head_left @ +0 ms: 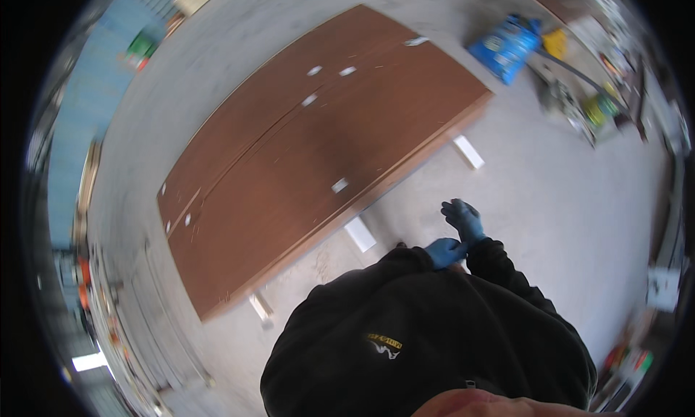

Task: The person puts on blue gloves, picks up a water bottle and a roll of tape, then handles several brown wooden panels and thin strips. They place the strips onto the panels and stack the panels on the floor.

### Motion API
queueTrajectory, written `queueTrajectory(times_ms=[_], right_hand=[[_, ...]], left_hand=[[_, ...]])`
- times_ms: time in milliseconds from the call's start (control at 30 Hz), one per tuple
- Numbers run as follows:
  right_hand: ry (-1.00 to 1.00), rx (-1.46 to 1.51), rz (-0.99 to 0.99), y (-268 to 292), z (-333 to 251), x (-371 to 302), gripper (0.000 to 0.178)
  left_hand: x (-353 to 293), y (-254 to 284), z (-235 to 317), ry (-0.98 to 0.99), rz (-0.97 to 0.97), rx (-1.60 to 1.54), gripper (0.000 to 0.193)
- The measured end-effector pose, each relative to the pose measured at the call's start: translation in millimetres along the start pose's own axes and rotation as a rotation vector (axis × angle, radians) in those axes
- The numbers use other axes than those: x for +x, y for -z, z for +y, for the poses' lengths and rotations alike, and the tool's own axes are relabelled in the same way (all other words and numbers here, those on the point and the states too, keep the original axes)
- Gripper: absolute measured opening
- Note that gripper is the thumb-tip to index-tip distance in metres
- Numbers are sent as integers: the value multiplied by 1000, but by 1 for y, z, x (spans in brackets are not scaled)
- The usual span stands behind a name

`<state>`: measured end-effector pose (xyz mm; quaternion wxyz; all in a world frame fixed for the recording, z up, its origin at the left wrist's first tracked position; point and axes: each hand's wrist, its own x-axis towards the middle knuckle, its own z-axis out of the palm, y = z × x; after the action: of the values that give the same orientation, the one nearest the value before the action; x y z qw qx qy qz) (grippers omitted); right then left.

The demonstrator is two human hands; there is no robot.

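Both of my hands wear blue gloves and are close together in front of my body. My right hand point(465, 220) is raised with its fingers stretched out, and nothing shows in it. My left hand point(444, 253) is closed at the right wrist, on the cuff of the right glove. Its fingertips are partly hidden and slightly blurred. To the left of my hands, and apart from them, lies a stack of large brown panels point(289, 163) with small white labels and scattered splinters on top.
White supports point(360, 234) jut out beneath the panels' near edge. A blue bag point(505, 49) lies on the floor at the far right, by a cluttered low surface with a yellow-green container point(599, 109). Long bars point(156, 308) lie at the left.
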<state>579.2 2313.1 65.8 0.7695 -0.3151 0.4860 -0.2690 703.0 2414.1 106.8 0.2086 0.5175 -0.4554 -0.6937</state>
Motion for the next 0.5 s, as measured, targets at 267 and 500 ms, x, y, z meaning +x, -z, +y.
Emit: queueTrajectory(times_ms=[267,500], right_hand=[[-44,-82,387,220,-21,28,48],[-209,40,716,456,-80,65,44]], left_hand=[[153,19,77,67,31,-13,38],[371,7,169,20,88,-55,34]])
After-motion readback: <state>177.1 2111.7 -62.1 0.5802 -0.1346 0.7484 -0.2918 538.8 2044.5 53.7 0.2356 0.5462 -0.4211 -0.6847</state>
